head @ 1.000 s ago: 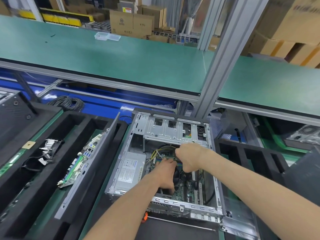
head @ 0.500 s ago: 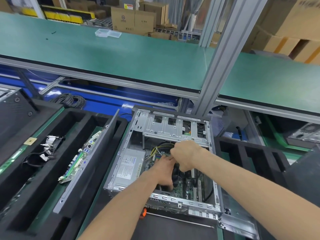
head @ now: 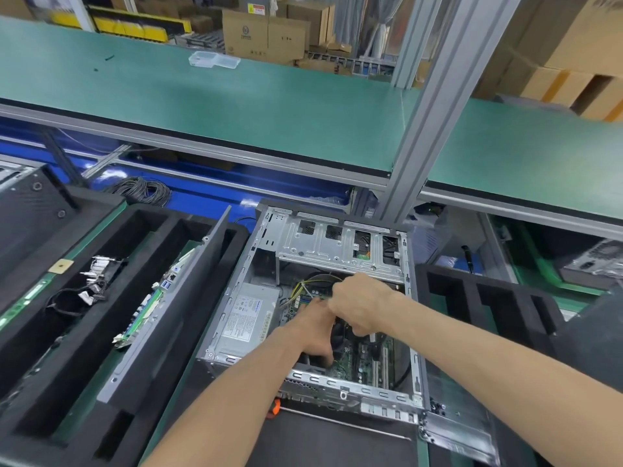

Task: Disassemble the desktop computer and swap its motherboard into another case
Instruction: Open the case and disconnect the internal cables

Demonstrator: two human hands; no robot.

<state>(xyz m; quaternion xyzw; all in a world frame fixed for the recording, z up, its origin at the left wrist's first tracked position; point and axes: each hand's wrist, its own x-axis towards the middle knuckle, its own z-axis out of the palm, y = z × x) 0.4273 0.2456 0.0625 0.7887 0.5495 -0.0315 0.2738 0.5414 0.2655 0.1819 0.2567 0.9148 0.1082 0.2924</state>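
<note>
The open desktop case (head: 337,251) lies on its side in front of me. Inside I see its grey power supply (head: 247,315) and green motherboard (head: 367,362). My left hand (head: 317,332) reaches down into the case, its fingers lying straight on the black cooler. My right hand (head: 360,305) hovers just above it, curled into a fist. Yellow and black power cables (head: 310,284) run to that fist. What the fist grips is hidden beneath it.
A black foam tray on the left holds another motherboard (head: 148,305), a grey side panel (head: 175,298) and loose cables (head: 91,281). An orange-handled screwdriver (head: 274,407) lies before the case. An aluminium post (head: 431,112) rises behind it. Another foam tray (head: 488,298) stands to the right.
Both hands stay inside the case. My right fist has shifted slightly left toward the yellow cables, and my left hand has barely moved.
</note>
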